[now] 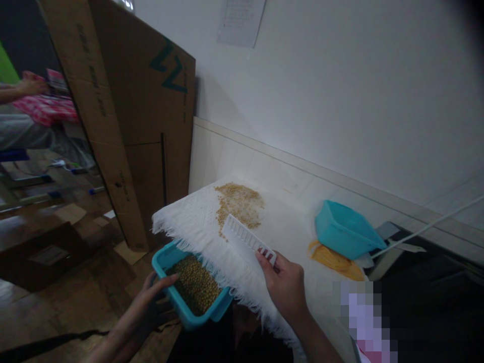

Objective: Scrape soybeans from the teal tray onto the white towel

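**Both hands occupied: blue bin [190,318] at left, white slotted piece [244,245] at right**

Left hand [161,293]: grasping the blue bin by its left side, thumb over the rim, remaining fingers outside and partly hidden. Bin is at the near edge of the white cloth [189,214], lower than the cloth surface; the fringe overhangs its far right part. Contents: a bed of yellow-brown beans [196,282].

Right hand [285,282]: pinching the near right end of the white slotted piece between thumb and fingers. The piece slants over the cloth, its far left end beside the near side of a loose bean patch [247,220]. Contact with the cloth cannot be told. Patch is irregular, sparser at its middle.

Right of the patch, well apart: a turquoise container [340,229], tilted, with a yellow bundle [336,262] just on its near side. Far left: a tall cardboard box [151,111]; beyond it, a co-worker's hand [35,84].
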Demonstrator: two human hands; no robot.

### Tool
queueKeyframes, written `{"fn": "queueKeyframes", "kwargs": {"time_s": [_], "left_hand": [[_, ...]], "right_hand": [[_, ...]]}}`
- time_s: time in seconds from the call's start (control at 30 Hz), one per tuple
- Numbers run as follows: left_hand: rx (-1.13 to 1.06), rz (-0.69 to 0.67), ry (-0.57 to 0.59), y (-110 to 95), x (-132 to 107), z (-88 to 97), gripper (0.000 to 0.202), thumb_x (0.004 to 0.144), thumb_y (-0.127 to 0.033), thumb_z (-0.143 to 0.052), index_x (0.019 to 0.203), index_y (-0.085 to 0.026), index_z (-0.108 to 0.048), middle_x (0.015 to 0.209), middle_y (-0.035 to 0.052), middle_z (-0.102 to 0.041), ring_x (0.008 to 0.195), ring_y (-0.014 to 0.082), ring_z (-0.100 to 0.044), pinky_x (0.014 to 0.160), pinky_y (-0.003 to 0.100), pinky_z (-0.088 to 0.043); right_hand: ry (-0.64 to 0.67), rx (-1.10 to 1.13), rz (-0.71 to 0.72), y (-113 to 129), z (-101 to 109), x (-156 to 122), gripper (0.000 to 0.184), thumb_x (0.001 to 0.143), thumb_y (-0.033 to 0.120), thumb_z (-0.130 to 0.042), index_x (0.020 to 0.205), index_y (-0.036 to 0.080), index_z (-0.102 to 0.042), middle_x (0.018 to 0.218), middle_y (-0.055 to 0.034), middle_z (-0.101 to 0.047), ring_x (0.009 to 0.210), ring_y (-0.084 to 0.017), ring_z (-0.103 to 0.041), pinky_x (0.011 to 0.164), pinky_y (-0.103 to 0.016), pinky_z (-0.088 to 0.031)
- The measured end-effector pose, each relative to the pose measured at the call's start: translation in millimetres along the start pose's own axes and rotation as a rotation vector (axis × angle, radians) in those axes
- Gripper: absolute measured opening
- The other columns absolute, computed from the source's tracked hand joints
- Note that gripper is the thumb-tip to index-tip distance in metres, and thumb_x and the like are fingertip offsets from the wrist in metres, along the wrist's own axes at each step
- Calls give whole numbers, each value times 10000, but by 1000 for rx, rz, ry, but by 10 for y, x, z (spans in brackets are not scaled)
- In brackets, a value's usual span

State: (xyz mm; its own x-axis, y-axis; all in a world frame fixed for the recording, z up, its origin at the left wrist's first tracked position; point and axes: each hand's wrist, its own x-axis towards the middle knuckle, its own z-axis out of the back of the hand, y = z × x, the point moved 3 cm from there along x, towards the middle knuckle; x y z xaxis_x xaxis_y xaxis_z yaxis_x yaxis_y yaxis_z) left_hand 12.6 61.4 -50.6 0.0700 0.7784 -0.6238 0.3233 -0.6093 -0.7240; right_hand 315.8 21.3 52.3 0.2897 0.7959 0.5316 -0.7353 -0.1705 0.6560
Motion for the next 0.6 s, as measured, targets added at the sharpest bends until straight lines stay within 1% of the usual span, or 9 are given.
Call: {"fn": "queueKeyframes", "kwargs": {"time_s": [0.17, 0.33, 0.43, 0.6], "left_hand": [[4, 9, -4, -3, 4, 0, 955, 728, -478, -957, 1546, -389, -472, 1108, 74, -751, 867, 326, -826, 796, 473, -683], [-1, -2, -6, -14, -5, 2, 975, 725, -480, -958, 1555, -382, -455, 1065, 65, -733, 830, 305, -804, 740, 432, -666], [7, -6, -9, -18, -12, 8, 983, 727, -492, -951, 1559, -388, -440, 1052, 53, -718, 822, 293, -792, 744, 425, -656], [20, -15, 14, -30, -33, -1, 893, 748, -527, -928, 1502, -368, -476, 1085, 56, -721, 837, 276, -777, 798, 431, -660]], "right_hand": [[6, 6, 11, 31, -9, 7, 392, 1040, 472, -637, 891, 171, -839, 665, -63, -798, 552, -203, -733, 554, -246, -527], [12, 8, -3, 77, -20, 8, 401, 1037, 475, -641, 855, 169, -827, 608, -36, -755, 510, -179, -696, 524, -229, -494], [8, 13, 5, 102, -21, 8, 400, 1037, 469, -640, 849, 165, -821, 621, -40, -759, 520, -177, -700, 525, -226, -483], [20, 13, 11, 97, -37, 40, 392, 1027, 466, -643, 834, 174, -818, 622, -38, -767, 515, -177, -688, 536, -238, -498]]}}
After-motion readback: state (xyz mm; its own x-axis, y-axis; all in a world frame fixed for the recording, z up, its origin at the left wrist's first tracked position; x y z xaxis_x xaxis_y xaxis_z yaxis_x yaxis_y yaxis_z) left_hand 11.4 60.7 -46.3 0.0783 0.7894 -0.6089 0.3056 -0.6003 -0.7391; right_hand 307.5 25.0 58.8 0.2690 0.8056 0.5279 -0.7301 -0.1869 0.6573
